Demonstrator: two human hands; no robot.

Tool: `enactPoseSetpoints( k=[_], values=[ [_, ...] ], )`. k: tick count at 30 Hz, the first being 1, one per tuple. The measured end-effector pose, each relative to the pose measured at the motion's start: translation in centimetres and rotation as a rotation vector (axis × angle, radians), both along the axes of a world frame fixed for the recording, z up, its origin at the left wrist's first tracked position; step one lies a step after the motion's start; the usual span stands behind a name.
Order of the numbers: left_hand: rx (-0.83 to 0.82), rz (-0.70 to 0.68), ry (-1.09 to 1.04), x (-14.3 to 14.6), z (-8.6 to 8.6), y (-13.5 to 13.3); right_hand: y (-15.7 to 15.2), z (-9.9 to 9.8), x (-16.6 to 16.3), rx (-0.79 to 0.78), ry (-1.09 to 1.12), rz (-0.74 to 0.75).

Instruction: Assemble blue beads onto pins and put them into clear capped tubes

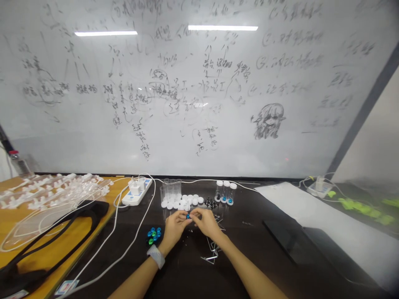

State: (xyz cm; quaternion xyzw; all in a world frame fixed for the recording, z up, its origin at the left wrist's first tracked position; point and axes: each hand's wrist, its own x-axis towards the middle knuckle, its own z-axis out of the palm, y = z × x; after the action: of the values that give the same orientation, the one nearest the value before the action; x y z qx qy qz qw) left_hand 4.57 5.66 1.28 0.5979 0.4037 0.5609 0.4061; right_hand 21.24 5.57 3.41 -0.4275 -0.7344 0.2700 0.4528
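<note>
A small shiny blue ball-like piece [188,216] sits between my fingertips, low in the middle of the view. My left hand [175,225] is closed in a pinch on its left side. From the right, my right hand [206,223] also pinches at it, thumb and fingers together; the exact contact is too small to make out. Just beyond are several white round caps [195,201] and a heap of small black parts [210,203]. Left of my left wrist lies a cluster of blue and green shiny pieces [153,234]. Bent silver metal rods [213,253] lie near my right forearm.
Clear tubes [171,191] stand behind the caps. Three white-capped tubes [224,193] stand farther right, blue pieces inside some. A power strip [137,191] with trailing white cables is at left. A black flat device [282,241] lies right, beside a white sheet [299,207].
</note>
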Motion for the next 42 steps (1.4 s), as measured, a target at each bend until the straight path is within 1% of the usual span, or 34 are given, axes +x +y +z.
enactPoseSetpoints(
  k=[2,5,9,14,18,20,22,25,31,34,38,40,42],
  values=[
    [0.009,0.004,0.004,0.1,0.1,-0.1,0.1,0.0,0.0,-0.022,0.022,0.003],
    [0.029,0.005,0.019,0.1,0.3,-0.3,-0.1,0.2,0.0,0.007,-0.031,0.010],
    [0.055,0.007,0.042,0.1,0.4,-0.5,-0.4,0.5,0.1,0.144,-0.169,-0.025],
    [0.052,0.005,0.037,0.1,0.4,-0.6,-0.9,0.7,-0.1,0.327,-0.405,-0.085],
    [0.035,0.006,0.008,0.2,0.4,-0.5,-1.0,0.4,-0.6,0.417,-0.603,-0.124],
    [0.016,0.012,-0.009,0.2,0.3,-0.3,-0.8,0.0,-0.7,0.429,-0.642,-0.142],
    [-0.003,0.013,-0.024,0.2,0.2,-0.2,-0.5,-0.4,-0.7,0.419,-0.609,-0.142],
    [-0.018,0.003,-0.041,0.1,0.0,0.0,-0.2,-0.7,-0.6,0.387,-0.481,-0.111],
    [-0.031,0.014,-0.050,0.1,0.0,0.0,-0.4,-0.3,-0.5,0.298,-0.269,-0.084],
    [-0.042,0.002,-0.069,0.1,0.0,0.1,-0.5,-0.1,-0.5,0.196,-0.178,-0.080],
    [-0.060,-0.030,-0.095,0.1,0.0,0.2,-0.1,-0.3,-0.6,-0.032,-0.026,-0.006],
    [-0.073,-0.039,-0.121,0.2,0.1,0.2,0.2,-0.2,-0.3,-0.083,-0.001,0.013],
    [-0.089,-0.034,-0.143,0.2,0.1,0.1,0.5,0.3,0.5,-0.076,-0.032,-0.003]
  ],
)
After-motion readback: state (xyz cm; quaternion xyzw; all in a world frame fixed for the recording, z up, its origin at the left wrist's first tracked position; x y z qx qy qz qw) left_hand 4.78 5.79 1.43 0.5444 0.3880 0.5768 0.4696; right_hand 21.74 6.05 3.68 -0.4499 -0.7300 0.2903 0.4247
